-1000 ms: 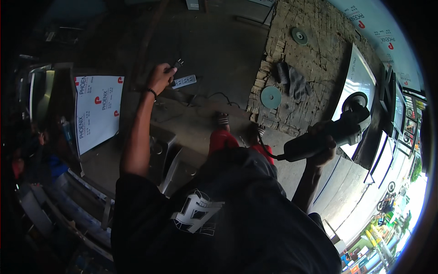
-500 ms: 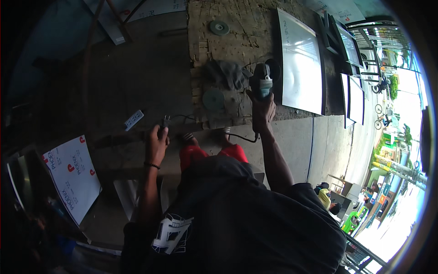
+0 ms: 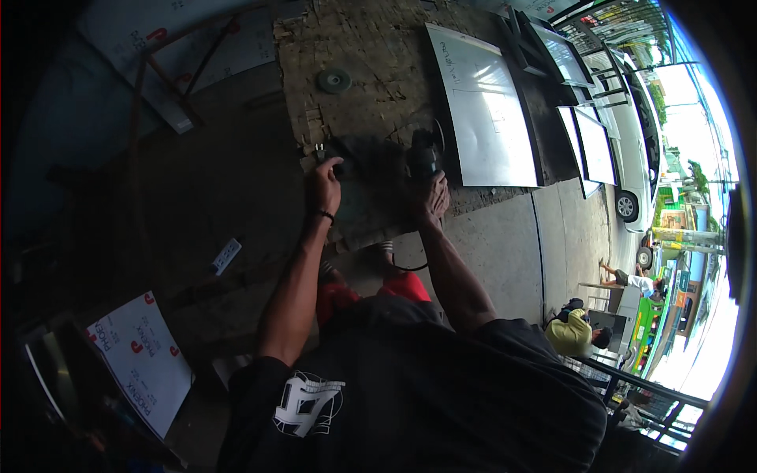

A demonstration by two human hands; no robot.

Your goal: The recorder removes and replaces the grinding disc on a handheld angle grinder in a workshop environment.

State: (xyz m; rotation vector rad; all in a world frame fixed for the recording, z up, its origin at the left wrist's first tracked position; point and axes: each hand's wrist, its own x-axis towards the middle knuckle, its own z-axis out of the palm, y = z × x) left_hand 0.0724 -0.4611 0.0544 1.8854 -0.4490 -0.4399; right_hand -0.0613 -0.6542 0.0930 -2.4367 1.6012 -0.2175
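My left hand (image 3: 324,189) is closed around a dark power plug (image 3: 322,154), its two prongs pointing away from me over the near left part of the wooden tabletop (image 3: 378,39). Closed on the body of an angle grinder (image 3: 423,151), my right hand (image 3: 431,195) is above the same tabletop. The grinder's head points away from me, its details lost in shadow. Between my hands lies a dark glove (image 3: 377,154), hard to make out. A round grinding disc (image 3: 334,80) lies farther off on the wood. Part of the grinder's cord (image 3: 412,268) hangs below my right forearm.
A shiny metal sheet (image 3: 490,118) lies on the table to the right, framed panels (image 3: 587,146) beyond it. Down on the left are a white power strip (image 3: 226,257) and a film-covered sheet (image 3: 142,359). A white vehicle (image 3: 635,134) and a person in yellow (image 3: 569,333) are outside, right.
My left hand has carried the plug up and right over the tabletop. My right hand, still on the grinder, has shifted slightly left and nearer. A white vehicle has come into view at right.
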